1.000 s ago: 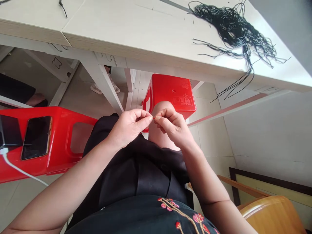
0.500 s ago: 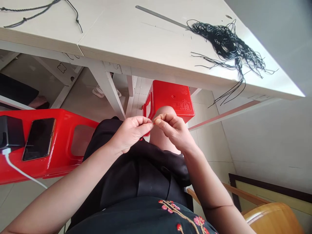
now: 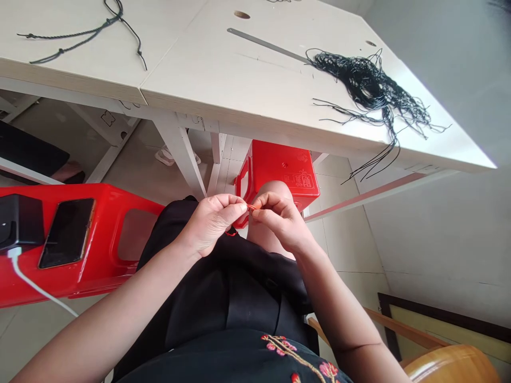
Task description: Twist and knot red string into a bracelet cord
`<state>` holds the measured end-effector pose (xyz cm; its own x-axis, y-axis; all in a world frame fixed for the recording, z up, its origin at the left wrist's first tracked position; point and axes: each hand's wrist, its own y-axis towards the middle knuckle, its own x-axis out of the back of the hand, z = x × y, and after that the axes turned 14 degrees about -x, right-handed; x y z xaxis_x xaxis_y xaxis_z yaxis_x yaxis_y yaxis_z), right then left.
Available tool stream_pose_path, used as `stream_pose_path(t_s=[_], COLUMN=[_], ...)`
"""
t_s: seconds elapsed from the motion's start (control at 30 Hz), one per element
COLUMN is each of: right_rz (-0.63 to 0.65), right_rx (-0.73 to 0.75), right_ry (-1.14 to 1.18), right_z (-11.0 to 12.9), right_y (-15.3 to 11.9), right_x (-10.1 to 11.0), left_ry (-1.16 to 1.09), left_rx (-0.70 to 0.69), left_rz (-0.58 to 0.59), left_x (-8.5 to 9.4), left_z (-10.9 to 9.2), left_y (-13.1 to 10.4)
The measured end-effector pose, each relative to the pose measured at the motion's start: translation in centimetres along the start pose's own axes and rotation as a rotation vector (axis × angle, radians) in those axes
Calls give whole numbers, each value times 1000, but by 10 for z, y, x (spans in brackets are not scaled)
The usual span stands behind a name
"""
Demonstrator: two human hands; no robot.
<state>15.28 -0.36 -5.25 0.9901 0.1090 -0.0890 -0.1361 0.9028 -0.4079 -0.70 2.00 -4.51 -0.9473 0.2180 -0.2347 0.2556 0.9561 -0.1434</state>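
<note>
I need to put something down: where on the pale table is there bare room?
The pale flat tabletop is bare between the knotted black cords and the flat grey strip, and on the strip's near side, barring small specks. It's crowded rightward, where the tangled black cord bundle sprawls.

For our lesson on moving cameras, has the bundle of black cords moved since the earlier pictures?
No; judged by the table edge and grey strip, the bundle of black cords lies where it did.
</note>
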Motion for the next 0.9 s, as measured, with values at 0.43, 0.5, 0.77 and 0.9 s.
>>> stream_pose_path(t_s=[0.43,0.5,0.77,0.9], right_rz=[7,-15,15,-14], right_rx=[-86,-108,-136,-105], right_ry=[53,24,53,-191], right_z=[7,8,6,2], right_y=[3,4,6,5], right_x=[6,5,0,3], left_ry=[192,205,77,-13], left_rx=[-74,-45,29,76], left_rz=[71,85,28,-18], left_x=[5,5,5,6], left_z=[7,9,6,6], left_y=[-5,-5,-4,-4])
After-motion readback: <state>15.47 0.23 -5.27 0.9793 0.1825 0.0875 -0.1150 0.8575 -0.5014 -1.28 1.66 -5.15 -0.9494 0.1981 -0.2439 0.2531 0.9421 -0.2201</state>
